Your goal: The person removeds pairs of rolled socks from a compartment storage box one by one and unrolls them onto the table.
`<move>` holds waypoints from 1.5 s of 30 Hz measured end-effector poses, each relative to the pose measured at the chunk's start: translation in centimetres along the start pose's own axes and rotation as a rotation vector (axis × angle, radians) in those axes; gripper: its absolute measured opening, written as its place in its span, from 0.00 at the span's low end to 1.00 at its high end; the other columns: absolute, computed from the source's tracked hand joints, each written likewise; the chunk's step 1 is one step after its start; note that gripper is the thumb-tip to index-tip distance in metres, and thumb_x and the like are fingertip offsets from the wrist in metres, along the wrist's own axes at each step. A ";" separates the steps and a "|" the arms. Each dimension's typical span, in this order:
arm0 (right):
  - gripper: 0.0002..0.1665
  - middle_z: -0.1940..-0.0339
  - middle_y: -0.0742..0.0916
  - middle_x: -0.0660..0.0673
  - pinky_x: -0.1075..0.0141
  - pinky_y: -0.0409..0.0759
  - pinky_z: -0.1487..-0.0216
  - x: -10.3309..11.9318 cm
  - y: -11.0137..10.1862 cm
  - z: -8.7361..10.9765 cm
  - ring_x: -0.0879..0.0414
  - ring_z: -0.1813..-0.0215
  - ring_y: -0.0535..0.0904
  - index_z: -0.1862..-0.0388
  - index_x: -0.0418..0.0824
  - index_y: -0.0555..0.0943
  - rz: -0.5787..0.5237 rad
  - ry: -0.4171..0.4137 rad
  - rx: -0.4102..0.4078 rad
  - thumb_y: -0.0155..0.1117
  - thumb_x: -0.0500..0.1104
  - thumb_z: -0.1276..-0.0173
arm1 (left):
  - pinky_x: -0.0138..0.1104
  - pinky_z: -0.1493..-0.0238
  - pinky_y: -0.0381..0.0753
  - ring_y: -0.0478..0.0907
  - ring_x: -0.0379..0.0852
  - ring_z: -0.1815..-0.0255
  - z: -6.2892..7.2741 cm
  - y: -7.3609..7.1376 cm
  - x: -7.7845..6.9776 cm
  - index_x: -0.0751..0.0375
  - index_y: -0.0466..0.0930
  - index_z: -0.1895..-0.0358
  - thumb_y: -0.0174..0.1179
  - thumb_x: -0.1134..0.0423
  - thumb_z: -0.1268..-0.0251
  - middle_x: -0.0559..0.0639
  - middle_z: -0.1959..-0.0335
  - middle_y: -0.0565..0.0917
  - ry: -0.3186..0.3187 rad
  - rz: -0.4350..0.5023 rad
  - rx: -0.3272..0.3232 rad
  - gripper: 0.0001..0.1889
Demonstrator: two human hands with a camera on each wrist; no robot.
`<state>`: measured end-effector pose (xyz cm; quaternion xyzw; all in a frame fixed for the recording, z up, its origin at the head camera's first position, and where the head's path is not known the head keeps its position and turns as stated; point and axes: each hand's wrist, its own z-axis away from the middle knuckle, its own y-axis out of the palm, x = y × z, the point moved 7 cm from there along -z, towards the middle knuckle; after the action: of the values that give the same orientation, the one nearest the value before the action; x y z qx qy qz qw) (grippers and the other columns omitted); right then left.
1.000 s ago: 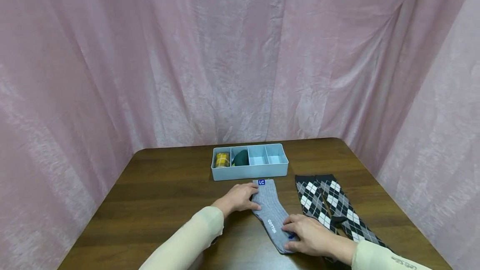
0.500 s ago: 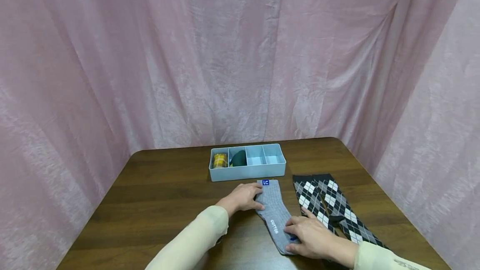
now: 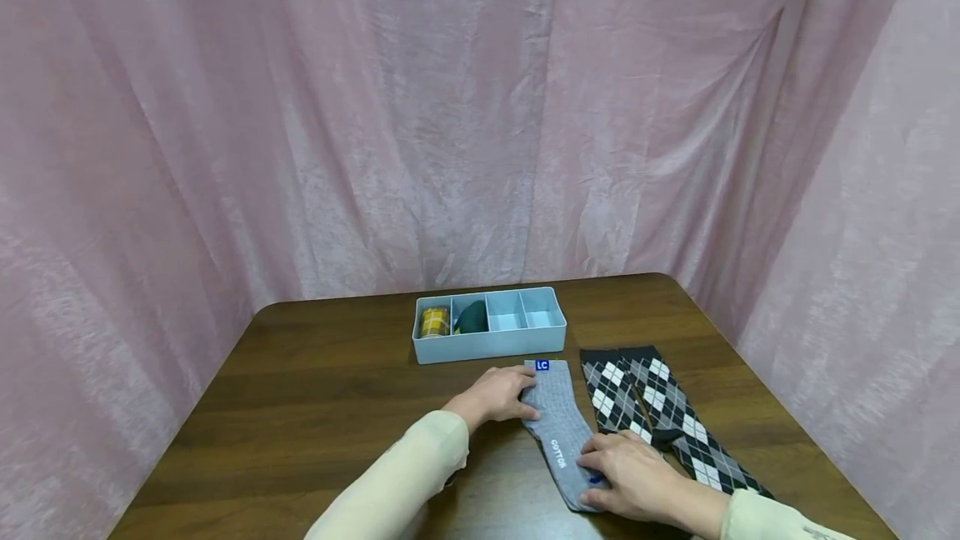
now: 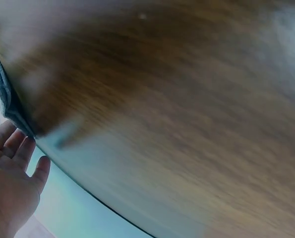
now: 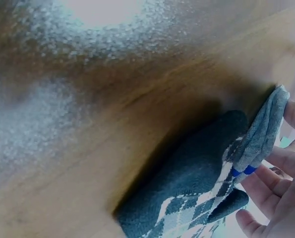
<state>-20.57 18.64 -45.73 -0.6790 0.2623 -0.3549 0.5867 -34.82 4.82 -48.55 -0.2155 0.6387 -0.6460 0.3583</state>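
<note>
A grey ribbed pair of socks, laid one on the other, lies flat on the table with a blue "LC" tag at the cuff and "COTTON" lettering. My left hand touches the left edge near the cuff, fingers and thumb spread. Over the toe end rests my right hand, fingertips on the cloth. In the right wrist view the layered grey toes with blue marks show beside my fingers. Close by on the right, black, grey and white argyle socks lie side by side, partly hidden by my right hand.
A light blue divided box stands behind the grey socks. A yellow plaid roll and a dark green bundle sit in its two left compartments. The brown table ends at pink curtains.
The grey socks have slid to the right, closer to the argyle socks, with both hands moving along. The head view has shifted slightly to the right.
</note>
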 end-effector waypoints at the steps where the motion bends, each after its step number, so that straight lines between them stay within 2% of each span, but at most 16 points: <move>1: 0.31 0.52 0.84 0.52 0.52 0.75 0.47 0.0 0.0 0.1 0.54 0.50 0.80 0.50 0.44 0.87 0.000 0.003 -0.001 0.67 0.66 0.38 | 0.41 0.32 0.64 0.64 0.44 0.28 -0.1 0.0 -0.1 0.55 0.75 0.33 0.64 0.41 0.36 0.46 0.29 0.71 0.001 -0.001 0.001 0.33; 16: 0.29 0.55 0.84 0.53 0.54 0.76 0.50 -0.4 0.0 0.8 0.54 0.52 0.80 0.51 0.44 0.87 0.012 0.010 -0.055 0.68 0.65 0.39 | 0.42 0.31 0.63 0.64 0.44 0.28 -0.9 0.5 -0.7 0.54 0.76 0.33 0.64 0.42 0.36 0.46 0.29 0.70 0.019 0.032 0.017 0.32; 20: 0.28 0.54 0.84 0.53 0.53 0.76 0.51 -0.3 0.1 0.9 0.54 0.51 0.80 0.50 0.44 0.87 0.002 0.028 -0.048 0.68 0.63 0.38 | 0.42 0.30 0.63 0.66 0.46 0.29 -1.0 0.3 -0.3 0.55 0.77 0.34 0.65 0.43 0.37 0.48 0.30 0.72 0.007 0.132 -0.022 0.32; 25: 0.27 0.52 0.83 0.54 0.51 0.75 0.49 -0.4 0.1 1.1 0.55 0.49 0.79 0.49 0.46 0.87 -0.034 0.051 -0.024 0.66 0.64 0.36 | 0.43 0.32 0.66 0.70 0.49 0.32 -0.9 -0.2 1.1 0.58 0.76 0.34 0.66 0.43 0.37 0.51 0.33 0.75 -0.061 0.297 -0.103 0.32; 30: 0.30 0.51 0.84 0.54 0.49 0.76 0.49 -0.7 -0.1 1.4 0.55 0.48 0.79 0.49 0.47 0.86 -0.081 0.061 -0.011 0.63 0.68 0.35 | 0.43 0.33 0.68 0.72 0.50 0.35 -0.8 -0.5 2.2 0.60 0.76 0.35 0.67 0.45 0.38 0.52 0.37 0.77 -0.096 0.352 -0.139 0.32; 33: 0.31 0.49 0.84 0.52 0.48 0.76 0.48 -1.0 -0.4 1.7 0.54 0.47 0.79 0.49 0.46 0.86 -0.104 0.098 -0.041 0.63 0.68 0.36 | 0.44 0.34 0.69 0.73 0.49 0.36 -1.0 -0.4 2.7 0.60 0.76 0.36 0.67 0.46 0.37 0.52 0.38 0.78 -0.107 0.374 -0.148 0.31; 40: 0.25 0.51 0.85 0.46 0.43 0.76 0.51 -2.6 -1.5 2.7 0.46 0.47 0.81 0.55 0.42 0.87 -0.062 0.266 -0.236 0.74 0.59 0.42 | 0.45 0.34 0.69 0.72 0.51 0.35 -1.8 -0.4 3.1 0.61 0.76 0.35 0.66 0.48 0.35 0.54 0.38 0.78 -0.140 0.434 -0.168 0.30; 45: 0.21 0.50 0.84 0.46 0.45 0.74 0.50 -3.4 -1.1 3.0 0.46 0.47 0.80 0.60 0.46 0.88 -0.056 0.387 -0.241 0.77 0.58 0.46 | 0.46 0.34 0.68 0.71 0.53 0.34 -2.0 -0.3 3.5 0.62 0.75 0.35 0.66 0.49 0.35 0.56 0.38 0.78 -0.170 0.475 -0.184 0.30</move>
<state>-20.32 23.27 -45.38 -0.6703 0.3916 -0.4609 0.4301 -38.68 3.56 -49.10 -0.1445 0.6951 -0.4626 0.5310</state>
